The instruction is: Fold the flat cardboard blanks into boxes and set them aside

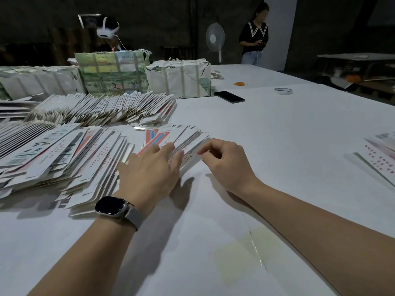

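The left hand (149,169) lies flat, fingers straight, on a fanned row of flat blanks (181,142) on the white table (277,129). The right hand (226,161), just beside it, curls its fingers at the fan's near edge; whether its grip holds a blank, I cannot tell. More blanks (53,152) pile at left, wrapped bundles (179,79) behind, a phone (229,96) and tape roll (283,90) beyond.

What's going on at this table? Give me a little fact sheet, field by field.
Activity: picking a flat blank from a fanned stack
Left hand: fingers straight, resting on the fanned blanks
Right hand: fingers curled at the stack's right edge; whether it pinches a blank cannot be told
Left wrist: smartwatch
Table: white, with more blank piles, wrapped bundles, phone, tape roll
Finished boxes: none seen
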{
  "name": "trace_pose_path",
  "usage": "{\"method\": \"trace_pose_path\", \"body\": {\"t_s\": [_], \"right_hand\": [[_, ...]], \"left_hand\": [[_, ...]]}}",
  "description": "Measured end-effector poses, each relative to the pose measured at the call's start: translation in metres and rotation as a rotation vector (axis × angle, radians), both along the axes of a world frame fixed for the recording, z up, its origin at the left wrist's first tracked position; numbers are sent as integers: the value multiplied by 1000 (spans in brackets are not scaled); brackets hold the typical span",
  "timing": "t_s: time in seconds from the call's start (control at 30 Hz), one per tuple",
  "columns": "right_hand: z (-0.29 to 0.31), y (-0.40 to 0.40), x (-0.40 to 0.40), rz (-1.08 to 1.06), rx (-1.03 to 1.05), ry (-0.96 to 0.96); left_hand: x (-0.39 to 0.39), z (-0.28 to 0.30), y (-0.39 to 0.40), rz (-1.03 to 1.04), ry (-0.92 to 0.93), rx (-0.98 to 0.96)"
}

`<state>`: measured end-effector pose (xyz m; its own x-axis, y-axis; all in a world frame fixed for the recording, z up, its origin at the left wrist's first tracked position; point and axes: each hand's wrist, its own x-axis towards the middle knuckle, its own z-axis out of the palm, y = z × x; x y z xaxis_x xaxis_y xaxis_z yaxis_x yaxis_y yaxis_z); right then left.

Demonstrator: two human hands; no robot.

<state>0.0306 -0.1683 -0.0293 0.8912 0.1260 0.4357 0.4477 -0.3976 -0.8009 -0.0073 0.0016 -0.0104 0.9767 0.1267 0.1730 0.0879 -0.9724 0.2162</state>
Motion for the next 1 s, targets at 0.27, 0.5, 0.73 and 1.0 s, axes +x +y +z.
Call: {"method": "trace_pose_path", "body": {"t_s": [0.27,0.5,0.73,1.0], "right_hand": [[-1,-1,0,14,16,4],[-4,-1,3,16,38,-1],[-1,-2,4,44,239,0],[3,-1,-2,81,305,41]], "left_hand": [[0,-1,3,0,-273,118],[-2,4,3,-71,-570,1],[-3,10,-15,-286,-815,-272],[-2,-2,-28,-500,-330,-1080]]}}
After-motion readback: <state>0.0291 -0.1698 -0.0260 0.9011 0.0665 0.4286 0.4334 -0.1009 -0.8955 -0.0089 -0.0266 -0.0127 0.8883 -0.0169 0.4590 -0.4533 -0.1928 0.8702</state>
